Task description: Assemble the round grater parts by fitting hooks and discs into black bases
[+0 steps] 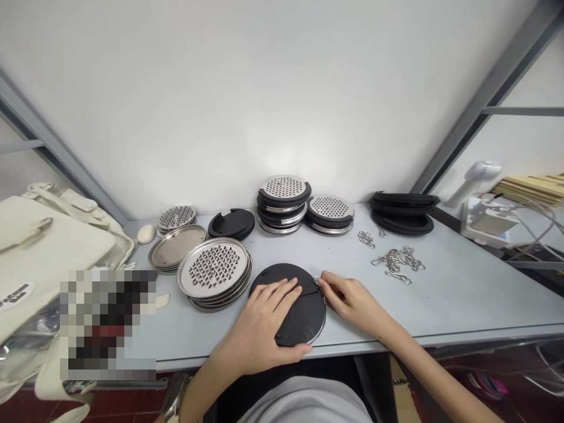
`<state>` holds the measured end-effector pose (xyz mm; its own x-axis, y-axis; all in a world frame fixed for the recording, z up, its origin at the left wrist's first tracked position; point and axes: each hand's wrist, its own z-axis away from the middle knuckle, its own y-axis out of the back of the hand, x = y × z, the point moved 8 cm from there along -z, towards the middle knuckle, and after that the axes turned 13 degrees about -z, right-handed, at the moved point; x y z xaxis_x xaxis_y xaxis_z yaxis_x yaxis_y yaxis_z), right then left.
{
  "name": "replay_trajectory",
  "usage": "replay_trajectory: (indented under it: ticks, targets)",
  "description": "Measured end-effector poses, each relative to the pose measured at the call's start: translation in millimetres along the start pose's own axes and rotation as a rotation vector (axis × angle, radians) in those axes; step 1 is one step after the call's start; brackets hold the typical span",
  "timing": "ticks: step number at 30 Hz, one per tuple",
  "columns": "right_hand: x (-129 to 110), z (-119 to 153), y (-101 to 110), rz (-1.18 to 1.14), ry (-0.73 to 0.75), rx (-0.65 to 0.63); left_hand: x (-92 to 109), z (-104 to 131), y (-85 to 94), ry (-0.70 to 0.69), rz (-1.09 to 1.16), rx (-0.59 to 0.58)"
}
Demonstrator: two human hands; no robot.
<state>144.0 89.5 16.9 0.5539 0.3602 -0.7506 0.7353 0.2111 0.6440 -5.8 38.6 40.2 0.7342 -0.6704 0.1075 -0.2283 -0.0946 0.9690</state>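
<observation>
A round black disc (304,317) lies flat near the table's front edge. My left hand (268,329) rests over it, fingers stretched across its top and thumb along the near rim. At the disc's right edge, my right hand (346,296) pinches a small metal wire hook (316,281), mostly covered by my fingertips. Similar wire hooks (399,258) lie in a loose pile to the right, with a smaller cluster (365,238) behind. Left of the disc, a round metal grater plate (214,267) tops a stack, beside a stack of plain-topped metal discs (177,247).
Against the wall stand stacked graters with black rims (284,202), a second such stack (330,211), a notched black disc (232,224) and black rings (403,212). A pale bag (57,235) sits at left. A scanner-like white device (478,176) is at right.
</observation>
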Motion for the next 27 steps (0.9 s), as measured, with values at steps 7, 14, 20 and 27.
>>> replay_trajectory:
  ticks: [7, 14, 20, 27]
  targets:
    - [0.4, 1.3, -2.1, -0.004, 0.007, -0.049, 0.2, 0.4, -0.7, 0.001, -0.010, -0.003]
    - [-2.5, 2.0, -3.2, -0.014, 0.047, -0.060, 0.1, 0.7, 0.5, -0.002, -0.008, 0.007]
    - [-1.9, 2.8, -4.7, -0.002, 0.048, -0.079, -0.7, 0.9, -0.2, 0.003, -0.015, -0.008]
    - [-1.0, 3.3, -5.7, 0.008, 0.040, -0.098, -0.3, 0.6, 0.2, -0.002, -0.006, 0.003]
